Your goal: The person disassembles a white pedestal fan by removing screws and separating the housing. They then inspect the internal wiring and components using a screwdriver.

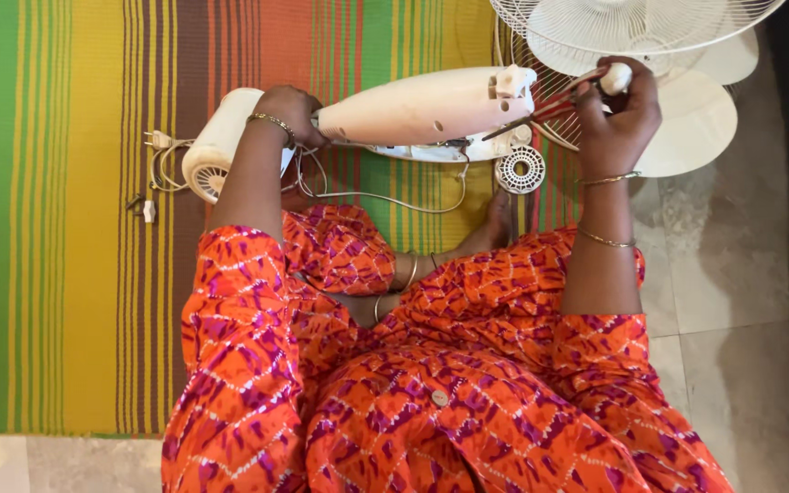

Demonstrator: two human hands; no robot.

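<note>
A cream fan neck housing [422, 105] lies across the striped mat, its narrow end toward a round cream motor body [216, 146] at the left. My left hand [292, 111] grips the housing at that narrow end. My right hand [618, 114] is closed around the pale knob handle of a red-shafted screwdriver [554, 102], whose tip points at the wide right end of the housing. A small round slotted cap [520, 170] lies just below that end. A thin power cord [385, 196] loops from under the housing.
White wire fan guards [632, 27] and a round cream base [700, 128] lie at the top right, partly on the tiled floor [732, 365]. A plug and coiled cord [162, 146] and small loose parts [146, 208] rest left of the motor. My crossed legs in orange fabric fill the foreground.
</note>
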